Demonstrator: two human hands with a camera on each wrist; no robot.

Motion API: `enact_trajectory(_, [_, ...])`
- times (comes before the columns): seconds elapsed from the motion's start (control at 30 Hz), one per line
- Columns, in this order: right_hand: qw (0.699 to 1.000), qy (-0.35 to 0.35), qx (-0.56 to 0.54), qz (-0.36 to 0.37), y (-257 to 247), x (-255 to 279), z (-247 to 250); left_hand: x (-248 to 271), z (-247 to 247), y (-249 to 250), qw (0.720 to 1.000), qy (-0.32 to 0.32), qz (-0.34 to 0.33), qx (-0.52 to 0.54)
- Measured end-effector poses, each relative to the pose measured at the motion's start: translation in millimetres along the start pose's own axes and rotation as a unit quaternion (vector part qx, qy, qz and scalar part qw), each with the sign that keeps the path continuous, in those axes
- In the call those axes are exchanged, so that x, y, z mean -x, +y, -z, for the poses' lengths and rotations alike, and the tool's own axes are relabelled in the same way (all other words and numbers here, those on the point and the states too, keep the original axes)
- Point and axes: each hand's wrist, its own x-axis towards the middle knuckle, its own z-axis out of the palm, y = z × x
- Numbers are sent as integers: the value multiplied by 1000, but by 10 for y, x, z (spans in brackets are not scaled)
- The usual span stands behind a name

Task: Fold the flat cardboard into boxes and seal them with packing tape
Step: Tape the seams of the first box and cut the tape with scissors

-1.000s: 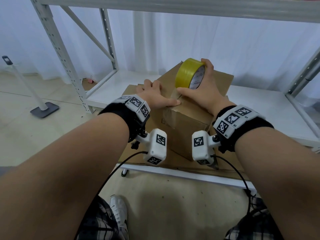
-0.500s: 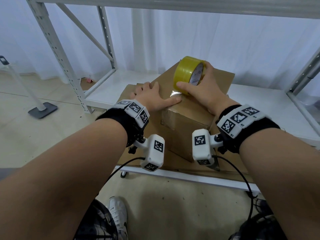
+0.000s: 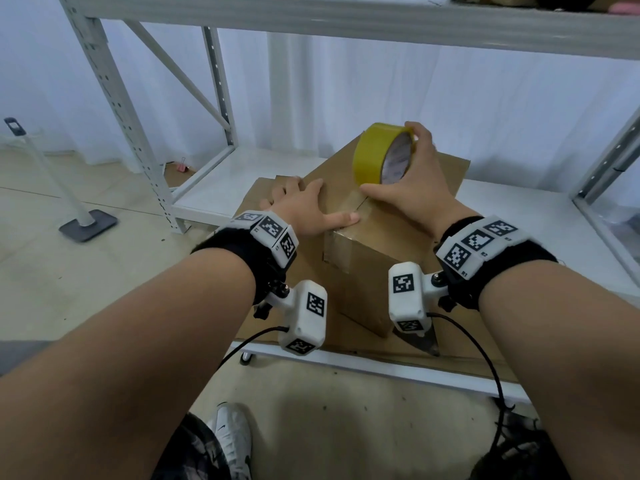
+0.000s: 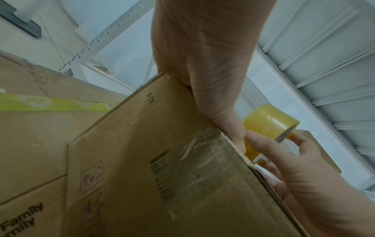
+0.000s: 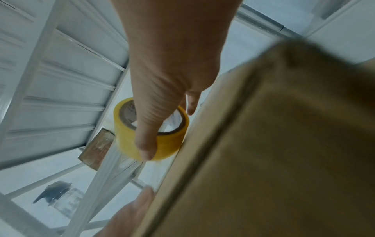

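Head view: a box [image 3: 367, 237] stands on flat cardboard [image 3: 263, 192] on a white shelf [image 3: 519, 216]. The left hand [image 3: 304, 206] lies flat on the box top, fingers straight. The right hand [image 3: 412, 178] grips a yellow tape roll [image 3: 375, 155], on edge over the top seam.

Left wrist view: the left hand [image 4: 213, 80] presses the box [image 4: 162, 168] edge, beside the roll [image 4: 265, 123].

Right wrist view: the thumb curls over the roll [image 5: 168, 144]; clear tape runs from it down toward the left hand [image 5: 129, 213].
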Motion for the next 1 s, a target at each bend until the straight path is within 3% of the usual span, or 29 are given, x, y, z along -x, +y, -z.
enact_trajectory(0.1, [1000, 22, 19, 0, 49, -41, 27, -16, 10, 1, 1000, -6, 2, -3])
enact_trajectory(0.3, [1000, -19, 1, -9, 97, -57, -52, -104, 109, 87, 999, -30, 19, -2])
enact_trajectory(0.47, [997, -12, -4, -72, 61, -52, -98, -187, 54, 247, 998, 17, 31, -54])
enact_trajectory(0.6, [981, 5, 121, -150, -3, -19, -61, -214, 1, 161, 998, 17, 20, -50])
enact_trajectory(0.77, [929, -56, 261, -257, -27, 139, 61, -179, -11, 88, 998, 31, -4, -49])
enact_trajectory(0.9, [959, -9, 83, -272, 131, 325, 54, -171, 10, 85, 999, 5, 22, -32])
enact_trajectory(1.0, [964, 34, -13, -264, 134, 357, 14, -201, 54, 69, 1000, -8, 18, 17])
